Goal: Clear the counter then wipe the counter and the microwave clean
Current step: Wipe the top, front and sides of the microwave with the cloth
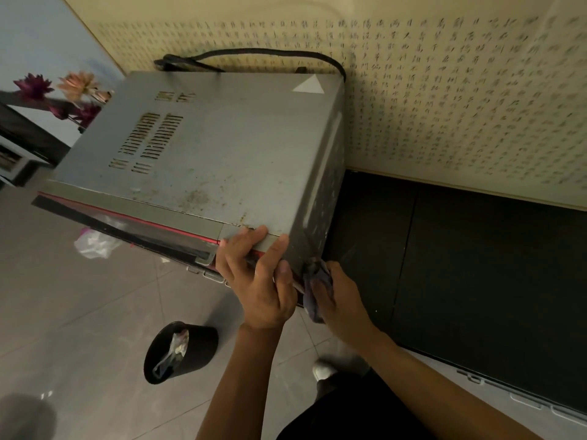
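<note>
On the table (476, 265), left hand (259, 282) grips the microwave's (206, 154) 5 o'clock corner; right hand (341, 301), clutching cloth (313, 308), should scrub firmly.

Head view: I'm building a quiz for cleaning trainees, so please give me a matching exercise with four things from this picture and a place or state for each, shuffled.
Things:
1. microwave
2. cloth
3. bin
4. cord

Places or states:
a. stands on the floor, rubbish inside
b. held against the microwave's side by the right hand
c. loops behind the microwave, by the wall
d. grey top speckled with stains, front corner gripped by the left hand

Pairs: 1-d, 2-b, 3-a, 4-c.
</note>
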Tool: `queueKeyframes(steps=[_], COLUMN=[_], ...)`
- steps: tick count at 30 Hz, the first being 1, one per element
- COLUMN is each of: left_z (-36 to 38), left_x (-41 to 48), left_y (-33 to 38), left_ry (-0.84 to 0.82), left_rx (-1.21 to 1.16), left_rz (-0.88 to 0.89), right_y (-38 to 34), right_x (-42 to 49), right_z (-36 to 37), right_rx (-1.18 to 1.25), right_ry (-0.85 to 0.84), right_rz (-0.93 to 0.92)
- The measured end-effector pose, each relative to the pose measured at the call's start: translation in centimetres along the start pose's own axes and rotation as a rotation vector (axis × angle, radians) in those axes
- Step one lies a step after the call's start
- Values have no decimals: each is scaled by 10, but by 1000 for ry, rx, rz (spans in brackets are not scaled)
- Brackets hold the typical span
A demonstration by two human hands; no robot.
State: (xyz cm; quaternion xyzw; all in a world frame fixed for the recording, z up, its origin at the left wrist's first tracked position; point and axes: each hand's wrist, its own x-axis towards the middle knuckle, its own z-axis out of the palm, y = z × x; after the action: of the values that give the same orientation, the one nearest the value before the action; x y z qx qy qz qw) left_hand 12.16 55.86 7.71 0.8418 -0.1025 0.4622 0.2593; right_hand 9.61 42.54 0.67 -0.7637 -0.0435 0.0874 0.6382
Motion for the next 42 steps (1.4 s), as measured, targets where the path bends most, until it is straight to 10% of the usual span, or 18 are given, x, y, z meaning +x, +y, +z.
queueKeyframes(steps=[7,16,26,34,42], left_z=[1,6,4,6,10], left_x=[0,-1,1,-3,-1], left_y=[-3,-4,-2,-6,-6], left_ry=[2,18,5,-6,43], left_rx=[20,52,45,86,79], left_rz=[26,22,34,40,31], right_y=[-51,31,-22,41,-33], right_x=[8,18,9,27,35], right_z=[10,18,15,16,-5], right_rx=[169,27,286,9,228], right_ry=[99,71,129,58,298], right_rz=[-373,378,-77,476,-93])
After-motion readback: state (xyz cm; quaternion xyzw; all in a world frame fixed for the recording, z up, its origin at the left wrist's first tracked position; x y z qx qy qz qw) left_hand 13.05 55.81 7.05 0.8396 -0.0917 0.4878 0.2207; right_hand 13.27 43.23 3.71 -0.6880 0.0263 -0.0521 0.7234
